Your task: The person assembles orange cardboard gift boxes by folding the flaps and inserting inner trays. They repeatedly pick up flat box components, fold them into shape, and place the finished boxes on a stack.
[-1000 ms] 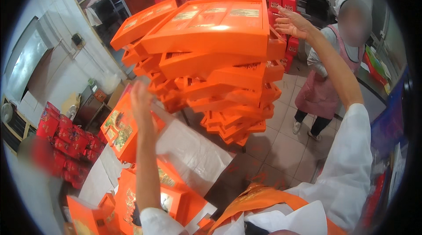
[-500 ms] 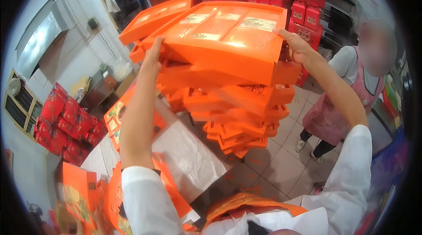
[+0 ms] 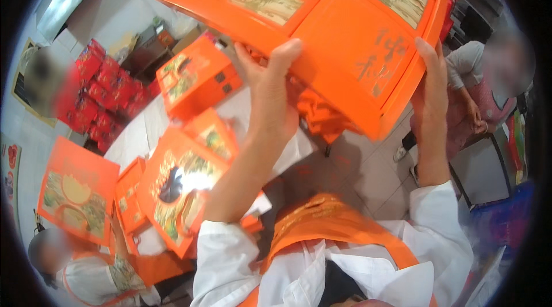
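Both hands hold up a wide orange tray (image 3: 339,97), tilted, at the top of the view. Flat orange boxes (image 3: 345,42) with gold landscape panels fill it. My left hand (image 3: 273,80) grips the near side, thumb on the rim and fingers beneath. My right hand (image 3: 430,80) clasps the right end, thumb over the edge; its other fingers are mostly hidden. Below and behind the tray, part of a stack of orange trays (image 3: 325,114) shows.
A white-covered table (image 3: 135,129) at left bears orange gift boxes (image 3: 198,80) and a decorated orange box (image 3: 178,186). A co-worker (image 3: 95,275) at lower left holds an orange panel (image 3: 80,192). Another person (image 3: 480,83) stands right. Red packages (image 3: 106,100) are piled by the wall.
The filled tray has come up off the stack and nearer to me, tilting on the way. Both hands still hold it. My view has turned left, bringing more of the table and the co-worker into sight.
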`<state>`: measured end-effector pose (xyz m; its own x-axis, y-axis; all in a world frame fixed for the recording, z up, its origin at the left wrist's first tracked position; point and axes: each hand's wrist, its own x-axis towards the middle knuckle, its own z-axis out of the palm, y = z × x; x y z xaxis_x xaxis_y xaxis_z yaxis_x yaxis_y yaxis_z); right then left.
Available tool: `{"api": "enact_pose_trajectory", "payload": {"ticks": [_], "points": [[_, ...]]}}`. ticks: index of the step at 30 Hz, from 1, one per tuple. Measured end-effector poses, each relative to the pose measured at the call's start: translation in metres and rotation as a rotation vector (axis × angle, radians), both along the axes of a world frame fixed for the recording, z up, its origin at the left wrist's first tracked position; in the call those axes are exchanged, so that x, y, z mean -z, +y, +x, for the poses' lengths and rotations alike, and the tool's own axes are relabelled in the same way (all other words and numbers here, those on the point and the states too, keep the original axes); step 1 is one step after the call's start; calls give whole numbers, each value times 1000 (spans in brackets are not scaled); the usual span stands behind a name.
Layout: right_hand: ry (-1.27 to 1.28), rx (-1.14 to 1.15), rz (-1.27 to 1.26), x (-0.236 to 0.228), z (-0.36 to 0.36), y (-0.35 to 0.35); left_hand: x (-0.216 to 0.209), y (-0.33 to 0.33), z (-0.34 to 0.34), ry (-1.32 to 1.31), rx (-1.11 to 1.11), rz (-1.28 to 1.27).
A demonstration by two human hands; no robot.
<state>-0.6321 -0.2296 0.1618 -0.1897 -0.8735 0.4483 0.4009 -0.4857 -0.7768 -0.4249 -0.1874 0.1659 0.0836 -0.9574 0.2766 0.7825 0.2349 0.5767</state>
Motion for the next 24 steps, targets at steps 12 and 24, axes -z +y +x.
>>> {"api": "enact_pose_trajectory", "payload": {"ticks": [12,24], "points": [[-481,-710,40,183,-60,122,99,229,174,-351,-425,433],[-4,-666,887,270,-78,225,218,252,192,-717,-128,381]]}}
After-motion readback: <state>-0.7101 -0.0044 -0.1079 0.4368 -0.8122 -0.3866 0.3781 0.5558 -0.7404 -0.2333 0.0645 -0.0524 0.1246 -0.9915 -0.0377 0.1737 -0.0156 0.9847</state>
